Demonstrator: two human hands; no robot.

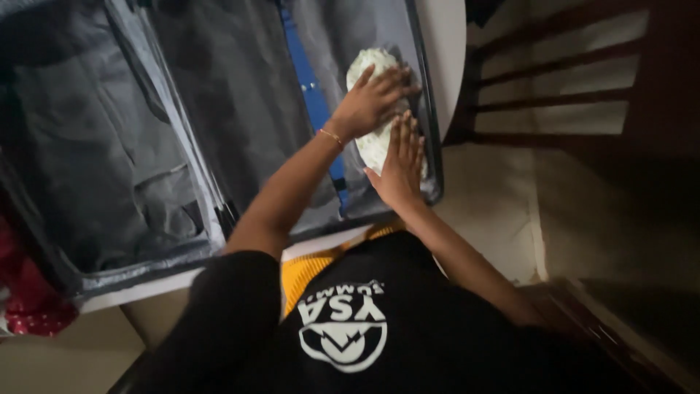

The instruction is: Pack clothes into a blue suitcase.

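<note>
White rolled bundle of cloth point(372, 62), pale and crinkled, lying lengthwise in the right-hand half of an open grey suitcase point(240, 95), pressed close against that half's right wall. Upper end of the bundle visible beyond the fingers, lower end showing between the two wrists, middle hidden under the hands.

Left hand point(373, 98) laid flat on top of the bundle, fingers spread wide and pointing toward the suitcase's right edge, palm down, gripping nothing. Thin gold bracelet point(332, 136) around that wrist. Right hand point(400, 164) just below it, also flat and open, fingers together and pointing up along the bundle, heel of the palm near the suitcase's lower rim. Fingertips of the right hand close beside the left hand; touching or not, cannot tell.

Blue strap point(310, 87) running down the lining just left of the bundle, passing under the left forearm. Left half of the suitcase lined in grey fabric, rumpled. Suitcase resting on a white surface point(445, 44). Dark wooden chair point(569, 80) well to the right, slatted back visible. Red fabric point(25, 299) at the far left edge, beside the suitcase's corner. Black shirt with a white printed emblem point(343, 339) in the foreground, a yellow garment point(302, 273) showing above it.
</note>
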